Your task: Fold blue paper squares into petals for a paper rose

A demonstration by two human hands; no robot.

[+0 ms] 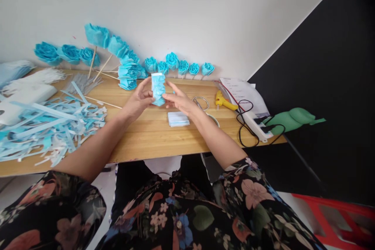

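Observation:
A light blue pleated piece with a white top edge is held upright above the table, between both hands. My left hand grips its left side, thumb near the lower edge. On its right side, my right hand pinches the piece with the thumb, the index finger raised behind it. Just below the hands a small stack of folded white-blue pieces lies on the wooden table. Blue crinkled flowers, some on sticks, stand behind the hands along the wall.
Cut blue and white strips are heaped at the left. To the right are scissors, a yellow glue gun, papers, a white power strip with black cables, and a green bag-like object.

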